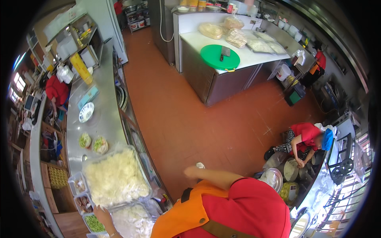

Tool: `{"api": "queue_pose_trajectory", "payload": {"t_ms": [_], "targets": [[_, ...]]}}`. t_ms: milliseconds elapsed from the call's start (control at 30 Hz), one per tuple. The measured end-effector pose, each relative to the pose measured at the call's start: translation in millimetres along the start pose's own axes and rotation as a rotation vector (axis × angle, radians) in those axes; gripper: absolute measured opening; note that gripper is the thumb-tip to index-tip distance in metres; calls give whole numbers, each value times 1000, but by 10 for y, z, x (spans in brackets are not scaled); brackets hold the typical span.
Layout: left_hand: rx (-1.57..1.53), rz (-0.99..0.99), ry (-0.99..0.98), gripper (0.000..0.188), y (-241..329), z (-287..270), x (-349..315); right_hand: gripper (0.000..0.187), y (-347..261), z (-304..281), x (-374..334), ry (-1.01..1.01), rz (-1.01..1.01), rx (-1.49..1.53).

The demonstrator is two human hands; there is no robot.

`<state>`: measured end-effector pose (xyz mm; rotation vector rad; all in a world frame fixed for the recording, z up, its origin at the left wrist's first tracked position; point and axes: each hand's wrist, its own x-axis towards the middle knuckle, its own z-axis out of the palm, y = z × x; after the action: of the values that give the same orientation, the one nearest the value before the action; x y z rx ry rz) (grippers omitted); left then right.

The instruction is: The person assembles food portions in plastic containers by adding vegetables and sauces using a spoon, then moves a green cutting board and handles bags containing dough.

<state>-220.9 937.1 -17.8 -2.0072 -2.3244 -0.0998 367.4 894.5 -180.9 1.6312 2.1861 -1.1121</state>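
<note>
Tub of chopped greens (93,223): lower left of frame, just left of the left hand (104,217), the nearer one. Whether that grip is closed, I cannot tell. Right hand (192,171): lower centre, well apart, hold likewise unclear. Tray of pale shreds (115,176) lies above the tub.

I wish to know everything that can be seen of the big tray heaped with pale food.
The big tray is rectangular with rounded corners and looks like clear plastic. It lies flat on the steel counter, heaped with pale yellowish food. Small containers line its left side; the left hand is near its lower left corner.
</note>
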Motion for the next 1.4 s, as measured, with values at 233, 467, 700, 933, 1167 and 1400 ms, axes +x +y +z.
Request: {"api": "queue_pose_trajectory", "payload": {"t_ms": [233,467,700,933,1167,1400], "targets": [[-405,235,53,31,2254,-366,276,24,1838,7,-902,-77,335,291],[-510,667,-266,30,4773,-505,968,21,2750,-799,-949,-90,407,80],[-164,1120,-713,26,5753,831,2117,21,2895,-1435,-135,321,510,566],[68,1473,-855,10,7334,1215,3805,23,3114,-1890,-380,461,932,758],[-138,1771,-567,9,9193,527,4373,25,3046,-1451,-746,556,1548,1271],[-206,1889,-570,24,10318,379,3898,31,3703,-1518,-497,708,1449,1349]]}}
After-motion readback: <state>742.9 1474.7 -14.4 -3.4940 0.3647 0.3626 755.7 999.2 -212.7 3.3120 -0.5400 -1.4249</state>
